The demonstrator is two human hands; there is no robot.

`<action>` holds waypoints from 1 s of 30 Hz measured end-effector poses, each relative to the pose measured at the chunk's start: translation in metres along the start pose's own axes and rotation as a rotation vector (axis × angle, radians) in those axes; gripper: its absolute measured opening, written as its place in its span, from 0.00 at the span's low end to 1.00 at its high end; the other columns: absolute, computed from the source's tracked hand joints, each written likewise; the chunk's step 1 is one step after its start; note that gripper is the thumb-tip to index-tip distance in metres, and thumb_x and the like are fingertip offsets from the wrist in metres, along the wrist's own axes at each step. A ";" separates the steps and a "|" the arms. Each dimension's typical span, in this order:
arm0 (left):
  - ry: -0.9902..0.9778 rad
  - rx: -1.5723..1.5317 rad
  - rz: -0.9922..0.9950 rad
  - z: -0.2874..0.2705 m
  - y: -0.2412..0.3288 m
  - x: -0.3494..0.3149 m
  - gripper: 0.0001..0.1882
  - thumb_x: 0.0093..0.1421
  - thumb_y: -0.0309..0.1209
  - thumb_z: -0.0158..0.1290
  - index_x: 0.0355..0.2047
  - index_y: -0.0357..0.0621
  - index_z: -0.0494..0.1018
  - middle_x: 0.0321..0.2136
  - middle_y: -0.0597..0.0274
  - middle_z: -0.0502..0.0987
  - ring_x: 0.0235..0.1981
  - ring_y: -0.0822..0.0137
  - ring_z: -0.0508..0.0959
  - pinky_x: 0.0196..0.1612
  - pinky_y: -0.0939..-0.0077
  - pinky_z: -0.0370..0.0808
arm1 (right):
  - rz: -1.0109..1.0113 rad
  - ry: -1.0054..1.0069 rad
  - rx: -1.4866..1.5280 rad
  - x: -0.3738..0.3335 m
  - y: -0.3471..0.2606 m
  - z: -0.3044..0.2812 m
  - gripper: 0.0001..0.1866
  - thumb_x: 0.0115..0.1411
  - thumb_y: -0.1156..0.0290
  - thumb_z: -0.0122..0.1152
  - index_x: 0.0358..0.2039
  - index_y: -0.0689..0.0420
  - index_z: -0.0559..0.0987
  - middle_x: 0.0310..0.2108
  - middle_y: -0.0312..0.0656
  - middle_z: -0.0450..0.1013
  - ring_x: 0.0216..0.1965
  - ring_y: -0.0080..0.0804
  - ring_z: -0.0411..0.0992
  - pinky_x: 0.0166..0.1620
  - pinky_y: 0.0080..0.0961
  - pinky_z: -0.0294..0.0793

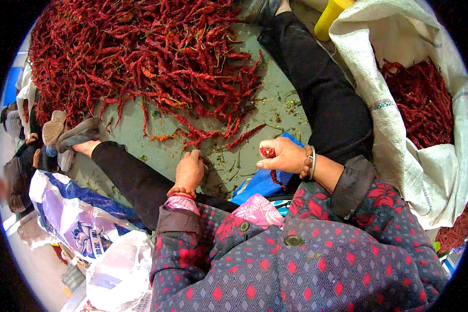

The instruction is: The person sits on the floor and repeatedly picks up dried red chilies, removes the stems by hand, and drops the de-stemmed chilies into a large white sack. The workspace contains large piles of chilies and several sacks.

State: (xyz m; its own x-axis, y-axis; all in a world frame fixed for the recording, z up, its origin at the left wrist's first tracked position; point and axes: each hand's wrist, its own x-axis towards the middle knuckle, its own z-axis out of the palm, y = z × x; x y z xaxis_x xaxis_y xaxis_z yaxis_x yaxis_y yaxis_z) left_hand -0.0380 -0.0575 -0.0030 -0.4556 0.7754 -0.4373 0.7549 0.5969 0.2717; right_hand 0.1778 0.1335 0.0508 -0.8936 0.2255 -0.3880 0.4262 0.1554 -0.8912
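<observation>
A big heap of dried red chillies [140,57] covers the grey floor in front of me. My left hand [190,169] reaches down to the floor at the heap's near edge, fingers bent over loose stems and scraps; whether it grips anything is hidden. My right hand [283,156] is closed around a bunch of red chillies [268,152], held above my lap. Both wrists wear bead bracelets. My legs in black trousers [322,88] stretch out on either side of the hands.
A white woven sack [400,109] filled with red chillies stands open at the right. A yellow container [330,18] sits behind it. Plastic bags [78,218] lie at the lower left. Another person sits at the far left edge. A blue cloth [260,182] lies under my right hand.
</observation>
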 end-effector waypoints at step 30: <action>0.256 -0.834 -0.022 -0.026 0.031 0.006 0.04 0.50 0.22 0.48 0.24 0.40 0.63 0.19 0.66 0.69 0.22 0.75 0.70 0.26 0.82 0.69 | 0.056 0.032 0.799 -0.003 -0.005 -0.004 0.06 0.53 0.69 0.53 0.27 0.58 0.70 0.24 0.33 0.68 0.25 0.17 0.64 0.30 0.16 0.65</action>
State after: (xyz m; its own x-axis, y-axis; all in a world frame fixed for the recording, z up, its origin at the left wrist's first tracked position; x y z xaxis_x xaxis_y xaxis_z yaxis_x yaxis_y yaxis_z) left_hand -0.0298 -0.0288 0.0246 -0.6334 0.7248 -0.2711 0.1989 0.4910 0.8482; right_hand 0.1792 0.1361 0.0580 -0.8643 0.2422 -0.4408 0.2294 -0.5900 -0.7741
